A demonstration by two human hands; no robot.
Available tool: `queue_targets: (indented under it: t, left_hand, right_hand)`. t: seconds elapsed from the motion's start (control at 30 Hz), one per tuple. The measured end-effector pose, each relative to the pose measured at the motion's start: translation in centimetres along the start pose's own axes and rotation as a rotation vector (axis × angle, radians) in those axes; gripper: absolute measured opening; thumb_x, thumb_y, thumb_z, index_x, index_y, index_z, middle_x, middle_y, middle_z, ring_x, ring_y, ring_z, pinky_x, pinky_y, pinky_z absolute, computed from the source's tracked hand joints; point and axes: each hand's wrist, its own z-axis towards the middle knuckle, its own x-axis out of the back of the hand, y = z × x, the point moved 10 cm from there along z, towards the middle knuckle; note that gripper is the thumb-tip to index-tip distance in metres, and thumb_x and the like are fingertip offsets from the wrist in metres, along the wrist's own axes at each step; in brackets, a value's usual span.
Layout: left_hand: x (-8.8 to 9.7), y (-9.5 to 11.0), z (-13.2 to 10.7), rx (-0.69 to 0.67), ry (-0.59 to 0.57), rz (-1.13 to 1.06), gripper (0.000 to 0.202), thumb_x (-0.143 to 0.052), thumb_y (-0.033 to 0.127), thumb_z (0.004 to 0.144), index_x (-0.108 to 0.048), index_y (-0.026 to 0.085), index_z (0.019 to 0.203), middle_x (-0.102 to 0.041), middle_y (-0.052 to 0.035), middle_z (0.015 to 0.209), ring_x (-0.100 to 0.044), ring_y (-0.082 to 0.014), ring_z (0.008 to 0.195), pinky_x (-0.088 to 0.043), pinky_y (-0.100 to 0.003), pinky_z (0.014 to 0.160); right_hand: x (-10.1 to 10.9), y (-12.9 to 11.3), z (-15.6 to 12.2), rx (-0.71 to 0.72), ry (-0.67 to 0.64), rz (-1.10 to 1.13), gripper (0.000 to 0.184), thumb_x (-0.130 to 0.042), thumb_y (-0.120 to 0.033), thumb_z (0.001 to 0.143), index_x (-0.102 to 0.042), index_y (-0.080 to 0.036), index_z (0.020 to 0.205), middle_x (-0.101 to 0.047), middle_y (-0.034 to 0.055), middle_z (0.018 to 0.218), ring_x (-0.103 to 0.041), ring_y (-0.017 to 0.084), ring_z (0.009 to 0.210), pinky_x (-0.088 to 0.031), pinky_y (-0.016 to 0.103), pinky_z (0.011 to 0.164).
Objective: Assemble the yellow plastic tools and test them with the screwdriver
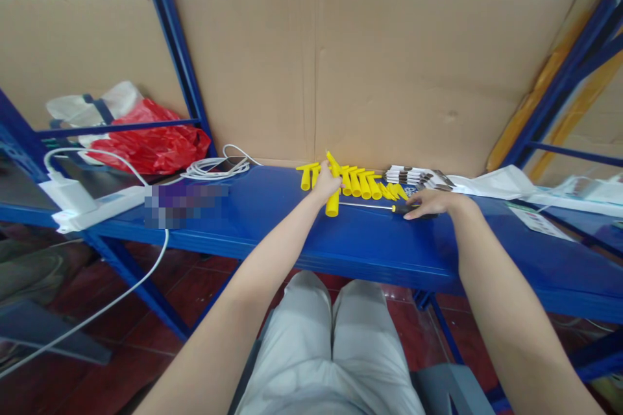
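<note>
Around a yellow plastic tube-shaped piece (pixel 332 205), my left hand (pixel 326 183) is closed, holding it above the shelf's front part. The piece has a wide round open end facing me and a narrower top. My right hand (pixel 427 202) is closed on the black-and-yellow handle of a screwdriver (pixel 400 209). Its long metal shaft points left, and the tip lies near or behind the held piece; I cannot tell if they touch. Behind my hands stands a row of similar yellow pieces (pixel 365 185), with several small flat yellow parts (pixel 393 192) at its right end.
The blue metal shelf (pixel 272 220) backs onto a cardboard sheet (pixel 389 78). Stacked white-and-dark packets (pixel 406 174) lie right of the row. At left are a white power strip (pixel 114 206), a coiled white cable (pixel 214 168) and a red plastic bag (pixel 153 136). Blue posts (pixel 180 58) frame the bay.
</note>
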Motion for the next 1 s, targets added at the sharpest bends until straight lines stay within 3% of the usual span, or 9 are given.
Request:
queue_targets:
  t: [0.17, 0.37, 0.5, 0.63, 0.8, 1.0]
  left_hand:
    - [0.4, -0.1, 0.3, -0.038, 0.031, 0.045, 0.083, -0.056, -0.006, 0.07, -0.032, 0.027, 0.143, -0.066, -0.004, 0.113, -0.062, -0.0086, 0.064, -0.048, -0.018, 0.057]
    - [0.4, -1.1, 0.7, 0.027, -0.003, 0.069, 0.084, -0.055, -0.007, 0.07, -0.032, 0.023, 0.145, -0.067, -0.0043, 0.105, -0.062, -0.0098, 0.061, -0.048, -0.018, 0.052]
    - [0.3, -1.6, 0.7, 0.048, -0.016, 0.083, 0.086, -0.059, -0.003, 0.07, -0.028, 0.021, 0.146, -0.067, -0.0067, 0.108, -0.063, -0.0104, 0.061, -0.048, -0.019, 0.051]
    - [0.1, -1.8, 0.9, 0.059, -0.032, 0.086, 0.085, -0.06, -0.001, 0.071, -0.027, 0.021, 0.147, -0.067, -0.0073, 0.108, -0.065, -0.0121, 0.063, -0.05, -0.02, 0.051]
    - [-0.1, -2.2, 0.9, 0.102, -0.052, 0.078, 0.079, -0.058, -0.002, 0.075, -0.031, 0.021, 0.145, -0.067, -0.0064, 0.107, -0.065, -0.0107, 0.061, -0.049, -0.018, 0.049]
    - [-0.2, -2.2, 0.6, 0.116, -0.043, 0.036, 0.075, -0.057, -0.002, 0.073, -0.034, 0.02, 0.141, -0.064, -0.0076, 0.111, -0.063, -0.0077, 0.055, -0.047, -0.017, 0.044]
  right_hand:
    - [0.1, -0.2, -0.1, 0.039, -0.003, -0.001, 0.032, -0.079, -0.048, 0.055, -0.068, -0.02, 0.067, -0.07, 0.0047, 0.079, -0.065, 0.028, 0.085, -0.048, 0.033, 0.072]
    - [3.8, -0.7, -0.5, 0.129, 0.314, 0.142, 0.038, -0.081, -0.05, 0.051, -0.067, -0.021, 0.072, -0.069, 0.0041, 0.079, -0.062, 0.026, 0.082, -0.046, 0.032, 0.07]
    - [4.7, -1.0, -1.2, 0.119, 0.398, 0.275, 0.039, -0.085, -0.048, 0.046, -0.067, -0.02, 0.067, -0.065, 0.0024, 0.067, -0.059, 0.02, 0.067, -0.043, 0.029, 0.059]
    - [4.6, -1.3, -2.0, 0.109, 0.383, 0.534, 0.046, -0.086, -0.052, 0.046, -0.069, -0.018, 0.072, -0.059, -0.001, 0.054, -0.05, 0.012, 0.047, -0.034, 0.024, 0.043]
    - [5.2, 0.1, -2.9, -0.024, 0.531, 0.831, 0.048, -0.092, -0.041, 0.047, -0.071, -0.015, 0.082, -0.049, -0.0058, 0.042, -0.039, 0.008, 0.033, -0.027, 0.02, 0.031]
    - [6.0, 1.1, -3.5, -0.002, 0.748, 1.343, 0.032, -0.09, -0.023, 0.059, -0.063, -0.014, 0.074, -0.057, -0.0015, 0.053, -0.049, 0.008, 0.041, -0.044, 0.018, 0.037]
